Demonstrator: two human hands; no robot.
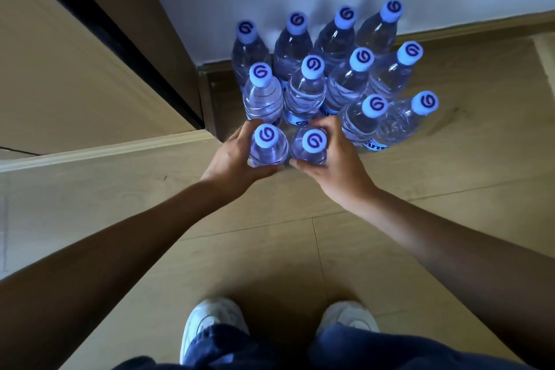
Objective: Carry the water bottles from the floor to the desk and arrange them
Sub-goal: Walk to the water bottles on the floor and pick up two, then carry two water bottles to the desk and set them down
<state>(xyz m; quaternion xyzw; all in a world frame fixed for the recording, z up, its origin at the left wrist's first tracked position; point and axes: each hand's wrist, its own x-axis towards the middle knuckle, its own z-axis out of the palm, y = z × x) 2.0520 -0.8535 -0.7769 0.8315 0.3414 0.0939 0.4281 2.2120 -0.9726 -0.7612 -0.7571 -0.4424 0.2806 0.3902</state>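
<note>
Several clear water bottles with pale blue caps stand upright in rows on the wooden floor (450, 159), against a white wall. I look straight down on them. My left hand (232, 164) wraps around the front left bottle (267, 147). My right hand (336, 165) wraps around the front right bottle (310, 147) beside it. Both held bottles are upright, and I cannot tell whether they touch the floor. The remaining bottles (304, 90) stand just behind, close together. No desk is in view.
A beige cabinet or door panel (75, 69) with a dark edge fills the left side, reaching the corner beside the bottles. A skirting board (465, 27) runs along the wall. My two white shoes (210, 327) stand on the floor below my arms.
</note>
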